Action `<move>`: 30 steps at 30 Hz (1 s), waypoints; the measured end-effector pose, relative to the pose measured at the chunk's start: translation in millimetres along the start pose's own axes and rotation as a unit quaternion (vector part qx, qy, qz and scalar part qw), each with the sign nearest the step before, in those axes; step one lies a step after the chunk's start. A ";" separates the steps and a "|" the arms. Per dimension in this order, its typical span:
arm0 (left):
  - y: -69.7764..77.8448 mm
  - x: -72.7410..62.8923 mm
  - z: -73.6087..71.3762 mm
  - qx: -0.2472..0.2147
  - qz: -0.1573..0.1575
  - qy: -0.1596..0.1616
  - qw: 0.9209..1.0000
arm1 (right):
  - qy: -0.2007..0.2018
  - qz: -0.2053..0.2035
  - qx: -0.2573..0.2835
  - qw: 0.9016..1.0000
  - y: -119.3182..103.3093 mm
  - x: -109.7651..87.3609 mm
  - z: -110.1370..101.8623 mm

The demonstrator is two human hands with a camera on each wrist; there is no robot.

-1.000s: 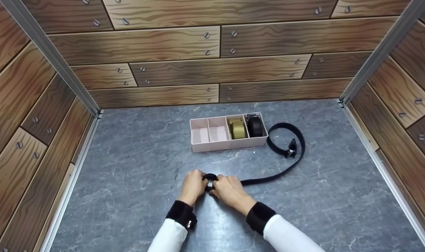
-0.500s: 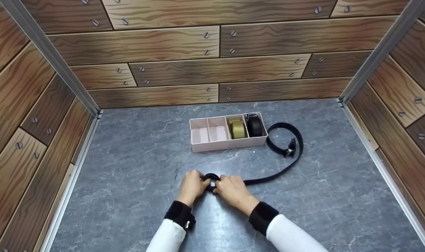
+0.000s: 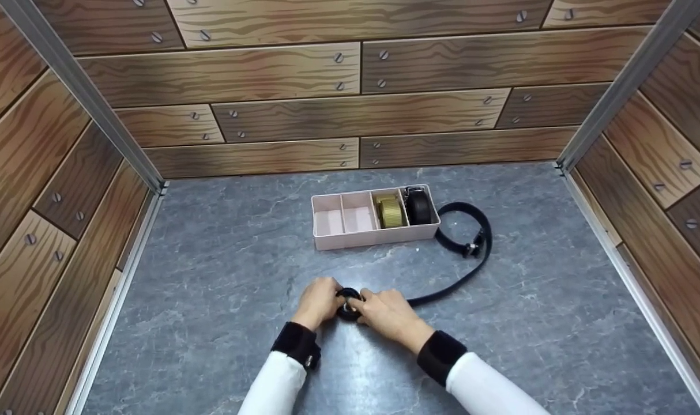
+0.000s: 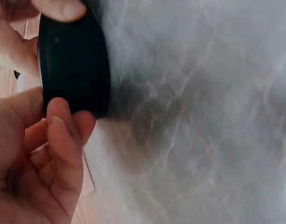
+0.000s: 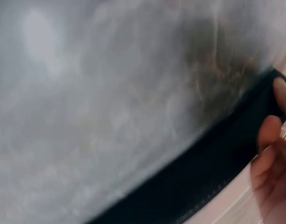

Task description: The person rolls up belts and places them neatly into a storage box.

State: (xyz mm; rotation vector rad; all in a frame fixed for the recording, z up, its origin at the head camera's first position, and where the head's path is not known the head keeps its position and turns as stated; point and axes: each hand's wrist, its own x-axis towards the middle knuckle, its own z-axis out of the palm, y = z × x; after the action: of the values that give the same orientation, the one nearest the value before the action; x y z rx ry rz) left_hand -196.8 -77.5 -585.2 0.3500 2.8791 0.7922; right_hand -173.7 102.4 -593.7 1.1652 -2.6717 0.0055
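Observation:
A black belt [image 3: 451, 288] lies on the grey marbled surface, one end rolled into a small coil [image 3: 350, 316]. My left hand [image 3: 317, 301] grips the coil's left side, and in the left wrist view its fingers [image 4: 63, 135] curl against the coil's smooth wall [image 4: 75, 65]. From the right, my right hand [image 3: 391, 314] pinches the coil, its index finger reaching over the ring. The right wrist view has the strap [image 5: 194, 172] running away from the fingers [image 5: 268, 130]. Farther right the belt loops round to its metal buckle [image 3: 472, 248].
A pale pink divided box [image 3: 373, 237] stands beyond the hands. It holds a rolled yellow-green belt [image 3: 390, 212] and a rolled black belt [image 3: 419, 206] in its right compartments. Wood-patterned walls [image 3: 281, 75] enclose the surface at the back and sides.
The coil has become a rounder, tighter ring. The belt's trailing loop has shifted left, closer to the box, and the right hand has moved slightly right.

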 end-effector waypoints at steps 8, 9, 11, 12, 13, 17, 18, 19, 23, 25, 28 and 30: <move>-0.5 3.1 1.2 0.018 0.022 0.025 0.999 | -0.017 0.030 -0.027 0.999 -0.4 6.4 -1.9; -1.3 2.0 2.5 0.003 0.011 0.037 0.999 | -0.016 0.040 -0.026 0.999 -1.7 7.0 -1.1; -2.8 -1.4 4.8 -0.037 -0.014 0.050 0.998 | -0.008 0.060 -0.024 0.998 -5.7 8.2 1.2; -3.6 -3.3 5.6 -0.054 -0.025 0.050 0.997 | -0.002 0.067 -0.023 0.997 -8.3 8.5 2.5; -4.7 -4.8 6.3 -0.067 -0.035 0.048 0.996 | 0.004 0.072 -0.024 0.997 -11.3 8.7 3.8; -6.5 -9.4 6.8 -0.089 -0.052 0.024 0.994 | 0.020 0.071 -0.017 0.997 -20.7 7.3 6.7; -6.5 -9.2 6.3 -0.085 -0.050 0.021 0.995 | 0.019 0.064 -0.011 0.998 -20.7 6.6 6.4; -6.1 -8.9 6.2 -0.079 -0.046 0.018 0.996 | 0.013 0.058 -0.004 0.998 -19.4 5.5 5.4; -2.3 -6.4 4.1 -0.053 -0.029 -0.008 0.998 | -0.032 0.034 0.026 0.999 -4.3 1.0 -2.0; -0.8 -4.8 3.1 -0.036 -0.013 -0.025 0.999 | -0.052 0.025 0.039 0.998 4.0 -0.5 -5.7; 0.0 -3.4 2.6 -0.012 0.018 -0.039 0.999 | -0.065 0.021 0.056 0.996 11.7 -1.2 -8.1; -0.1 -3.8 3.8 -0.006 0.034 -0.036 0.999 | -0.065 0.023 0.065 0.996 12.5 -1.0 -8.7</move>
State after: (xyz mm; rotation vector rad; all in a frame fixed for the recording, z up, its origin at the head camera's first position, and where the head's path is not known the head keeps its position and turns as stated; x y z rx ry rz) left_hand -192.4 -76.7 -588.2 0.4684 2.8079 0.7892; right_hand -180.3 112.5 -584.4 1.1791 -2.8500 0.1165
